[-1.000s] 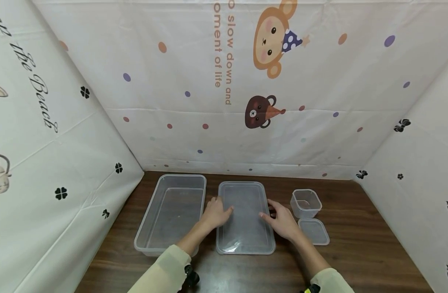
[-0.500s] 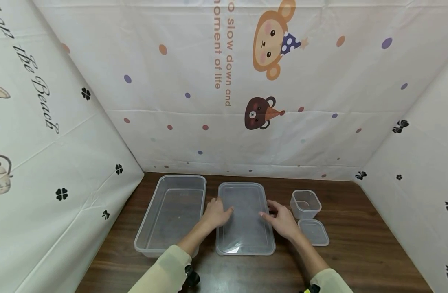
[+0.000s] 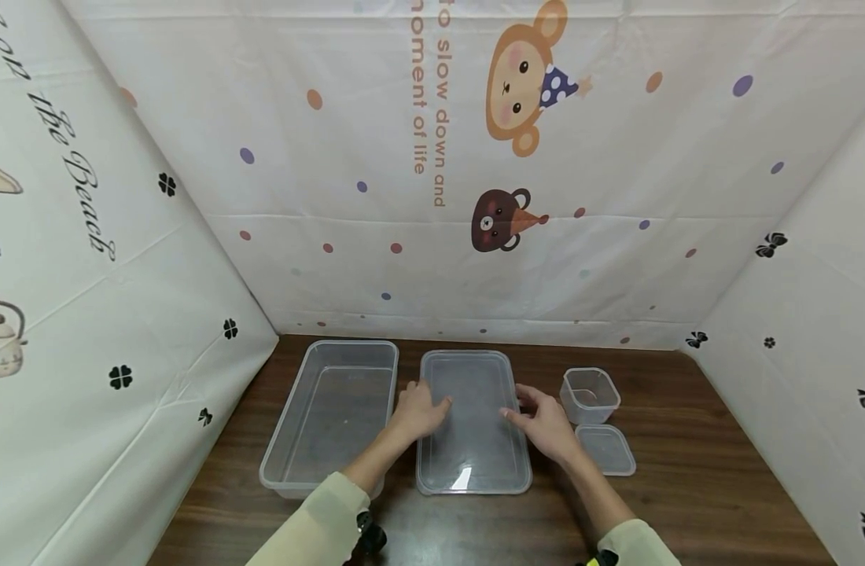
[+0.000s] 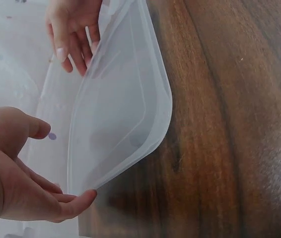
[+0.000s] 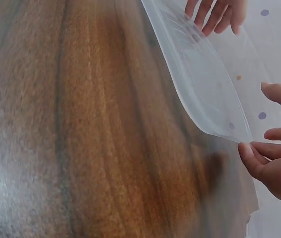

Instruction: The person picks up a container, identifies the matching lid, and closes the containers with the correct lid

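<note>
A large translucent rectangular lid [image 3: 472, 452] lies between my hands in the head view, beside a matching clear plastic box [image 3: 336, 417]. My left hand [image 3: 416, 410] is at the lid's left edge. Its fingertips touch the rim in the left wrist view, while the thumb stands apart. At the opposite edge is my right hand [image 3: 542, 424], with its fingertips on a corner of the rim in the right wrist view and its thumb raised clear. Neither hand visibly pinches the lid. How far the fingers reach beneath it is hidden in the head view.
A small clear box [image 3: 590, 397] and its small square lid [image 3: 605, 450] are on the right. All stand on a dark wooden table [image 3: 694, 487], closed in by printed white cloth [image 3: 397, 267] at the back and sides.
The large lid's far edge shifts very slightly upward in the head view, against a small downward drift of the rest of the scene. Both hands keep their places on the lid's edges.
</note>
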`<state>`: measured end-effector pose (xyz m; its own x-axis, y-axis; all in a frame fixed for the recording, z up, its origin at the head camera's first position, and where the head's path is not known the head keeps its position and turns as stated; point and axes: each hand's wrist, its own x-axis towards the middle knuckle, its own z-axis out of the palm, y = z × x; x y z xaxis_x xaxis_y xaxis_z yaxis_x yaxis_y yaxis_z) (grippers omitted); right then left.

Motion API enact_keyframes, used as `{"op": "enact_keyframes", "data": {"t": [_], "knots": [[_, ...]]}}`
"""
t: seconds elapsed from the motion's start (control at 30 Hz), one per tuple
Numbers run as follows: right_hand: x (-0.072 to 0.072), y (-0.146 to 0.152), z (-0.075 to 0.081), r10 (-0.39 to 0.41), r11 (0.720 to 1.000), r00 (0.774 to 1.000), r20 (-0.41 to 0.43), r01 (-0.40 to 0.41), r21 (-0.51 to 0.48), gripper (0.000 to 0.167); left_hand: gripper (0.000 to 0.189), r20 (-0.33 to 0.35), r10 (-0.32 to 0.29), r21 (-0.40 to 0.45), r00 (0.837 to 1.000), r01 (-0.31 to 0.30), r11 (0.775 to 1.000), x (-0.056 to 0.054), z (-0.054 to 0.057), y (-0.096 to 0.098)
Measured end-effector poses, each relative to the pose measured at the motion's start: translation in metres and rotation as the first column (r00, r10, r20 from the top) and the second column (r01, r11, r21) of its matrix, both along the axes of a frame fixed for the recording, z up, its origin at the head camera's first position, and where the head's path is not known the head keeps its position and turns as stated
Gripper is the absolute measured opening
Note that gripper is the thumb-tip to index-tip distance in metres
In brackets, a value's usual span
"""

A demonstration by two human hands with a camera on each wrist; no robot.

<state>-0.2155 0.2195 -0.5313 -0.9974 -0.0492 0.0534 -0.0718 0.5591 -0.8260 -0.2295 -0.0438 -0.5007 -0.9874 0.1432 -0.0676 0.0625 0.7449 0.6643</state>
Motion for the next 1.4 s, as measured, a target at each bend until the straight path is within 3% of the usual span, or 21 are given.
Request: {"op": "enact_keyframes", "data": {"t": [0.37,0.7,0.93,1.07,1.23,1.4], "knots": [[0.004,0.003,0.010,-0.012,1.000,1.000,-0.004,0.012,-0.029,0.069,0.074,-0.027,0.015,0.019,1.000,-0.014,1.000,0.002,0.012,0.002],[0.005,0.008,0.017,-0.009,0.997,1.000,-0.012,0.008,-0.073,0.070,0.078,-0.012,0.033,0.095,0.999,-0.032,0.995,0.005,0.014,0.001],[0.005,0.008,0.022,-0.041,0.994,0.999,-0.014,0.039,-0.098,0.070,0.068,-0.078,0.031,0.167,0.996,-0.018,0.986,0.003,0.015,-0.004],[0.005,0.007,0.024,-0.075,0.991,0.997,-0.018,0.073,-0.109,0.068,0.067,-0.094,0.065,0.212,0.994,-0.043,0.976,0.002,0.018,-0.005],[0.005,0.005,0.027,-0.102,0.989,0.995,-0.018,0.099,-0.106,0.065,0.070,-0.062,0.102,0.247,0.993,-0.084,0.965,0.001,0.023,-0.006],[0.005,0.004,0.031,-0.132,0.984,0.991,-0.029,0.128,-0.125,0.055,0.072,0.040,0.104,0.316,0.994,-0.111,0.942,0.005,0.026,-0.008]]}}
